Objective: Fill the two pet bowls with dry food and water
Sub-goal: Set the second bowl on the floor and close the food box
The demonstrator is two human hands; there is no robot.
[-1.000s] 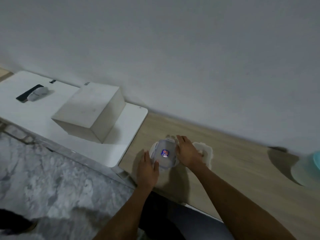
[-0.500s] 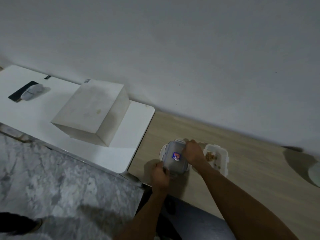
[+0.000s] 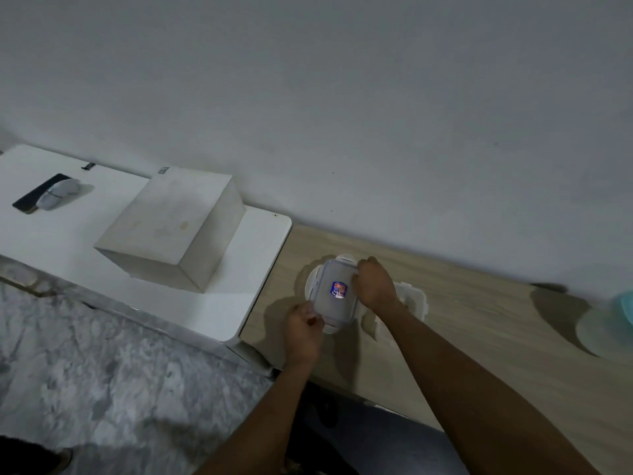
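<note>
Food container [image 3: 334, 296] — clear, blue-red sticker on lid | both hands gripping

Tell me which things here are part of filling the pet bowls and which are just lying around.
Part of the job: lidded plastic container, held by left hand and right hand; white container beside it.

Lying about: white box; computer mouse; teal-lidded object.

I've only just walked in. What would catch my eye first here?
Two bare hands meet over a clear lidded container with a small blue-and-red sticker, on the wooden surface by the wall: the left hand at its near corner, the right hand at its far side. To the left, a big pale box sits on a white table.
</note>
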